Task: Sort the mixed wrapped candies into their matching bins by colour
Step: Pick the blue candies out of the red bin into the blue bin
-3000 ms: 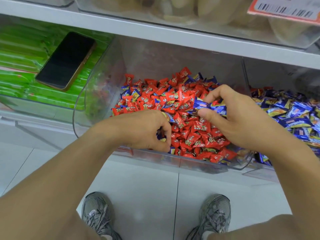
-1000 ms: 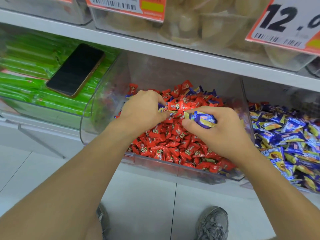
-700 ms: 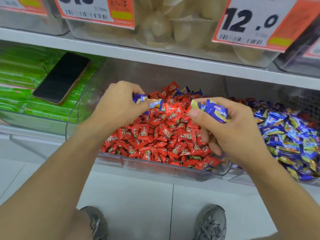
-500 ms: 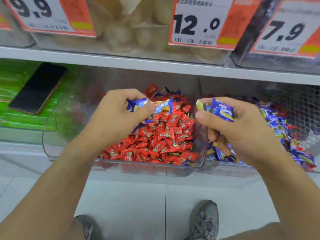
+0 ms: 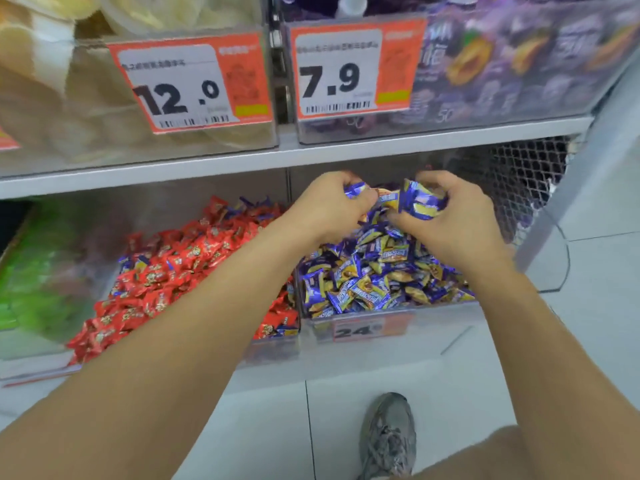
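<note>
Two clear bins sit side by side on the lower shelf. The left bin (image 5: 273,344) holds red wrapped candies (image 5: 180,268) with a few blue ones mixed in. The right bin (image 5: 391,323) is full of blue-and-yellow wrapped candies (image 5: 367,275). Both hands hover over the back of the blue bin. My left hand (image 5: 329,209) grips a few blue candies (image 5: 356,190). My right hand (image 5: 453,220) grips a bunch of blue candies (image 5: 420,202). The two hands almost touch.
An upper shelf (image 5: 311,157) carries clear boxes with price tags 12.0 (image 5: 194,84) and 7.9 (image 5: 349,71). Green packs (image 5: 38,282) fill a bin at far left. A wire mesh panel (image 5: 523,171) stands at right. My shoe (image 5: 388,438) is on the white tiled floor.
Both hands carried their blue candies rightward from over the red bin to over the blue bin, and the view turned right with them. The phone on the green packs left the view.
</note>
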A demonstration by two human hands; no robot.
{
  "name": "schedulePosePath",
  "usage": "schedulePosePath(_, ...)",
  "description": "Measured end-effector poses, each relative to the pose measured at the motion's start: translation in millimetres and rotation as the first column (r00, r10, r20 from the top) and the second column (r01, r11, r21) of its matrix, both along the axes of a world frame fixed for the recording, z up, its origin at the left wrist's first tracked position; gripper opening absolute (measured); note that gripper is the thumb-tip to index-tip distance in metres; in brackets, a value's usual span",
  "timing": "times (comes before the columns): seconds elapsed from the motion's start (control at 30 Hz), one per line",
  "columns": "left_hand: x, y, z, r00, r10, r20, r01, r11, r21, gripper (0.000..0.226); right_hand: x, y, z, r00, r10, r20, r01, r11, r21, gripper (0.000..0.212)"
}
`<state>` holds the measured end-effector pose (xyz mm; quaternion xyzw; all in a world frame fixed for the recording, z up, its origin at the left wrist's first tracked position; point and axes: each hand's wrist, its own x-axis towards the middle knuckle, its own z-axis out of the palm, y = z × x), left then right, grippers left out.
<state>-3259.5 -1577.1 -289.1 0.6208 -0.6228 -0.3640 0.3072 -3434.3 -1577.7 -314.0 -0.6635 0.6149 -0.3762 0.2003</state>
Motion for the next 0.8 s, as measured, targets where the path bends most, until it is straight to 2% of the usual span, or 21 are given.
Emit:
schedulePosePath(0.1, -4, -10, 1, 0.976, -0.097, 0.195, 0.104, 0.994, -0.030, 0.040, -7, -7, -2, 0.999, 0.026, -0.042, -0.025, 0.999, 0.022, 0.094)
schedulePosePath(0.27, 10, -6, 3, 0.939, -0.252, 0.234, 0.269, 0.962, -0.043, 0.050, -9, -3, 2, 0.997, 0.068, -0.020, -0.068, 0.997, -0.019, 0.108)
schedulePosePath(0.33, 22, 3, 5, 0.901, -0.269, 0.341, 0.304, 0.951, -0.053, 0.061, -7, 0, 3, 0.994, 0.108, -0.007, -0.109, 0.994, -0.031, 0.100)
schedulePosePath(0.4, 34, 22, 4, 0.841, -0.227, 0.491, 0.303, 0.950, -0.080, 0.071, -7, 4, 2, 0.983, 0.154, -0.099, -0.156, 0.988, -0.009, 0.084)
schedulePosePath(0.43, 41, 34, 3, 0.836, -0.184, 0.517, 0.282, 0.952, -0.117, 0.071, -5, 7, 2, 0.972, 0.174, -0.157, -0.177, 0.984, -0.005, 0.076)
schedulePosePath(0.5, 58, 61, -1, 0.878, -0.058, 0.475, 0.194, 0.950, -0.243, 0.058, 1, 13, 2, 0.957, 0.173, -0.232, -0.190, 0.980, -0.052, 0.060)
schedulePosePath(0.57, 83, 78, -8, 0.900, 0.111, 0.422, 0.047, 0.937, -0.347, 0.034, 20, 20, 3, 0.961, 0.148, -0.236, -0.190, 0.967, -0.168, 0.037)
schedulePosePath(0.63, 118, 81, -25, 0.867, 0.234, 0.441, -0.081, 0.938, -0.338, 0.017, 56, 30, 3, 0.953, 0.200, -0.227, -0.261, 0.922, -0.286, 0.021)
schedulePosePath(0.67, 136, 81, -35, 0.840, 0.260, 0.476, -0.125, 0.946, -0.298, 0.016, 78, 37, 1, 0.936, 0.269, -0.228, -0.333, 0.889, -0.314, 0.018)
schedulePosePath(0.73, 166, 81, -54, 0.782, 0.222, 0.583, -0.156, 0.974, -0.162, 0.036, 121, 48, -4, 0.872, 0.430, -0.235, -0.487, 0.814, -0.316, 0.017)
schedulePosePath(0.8, 185, 80, -72, 0.764, 0.128, 0.633, -0.105, 0.992, -0.073, 0.063, 154, 49, -8, 0.815, 0.530, -0.234, -0.577, 0.782, -0.235, 0.020)
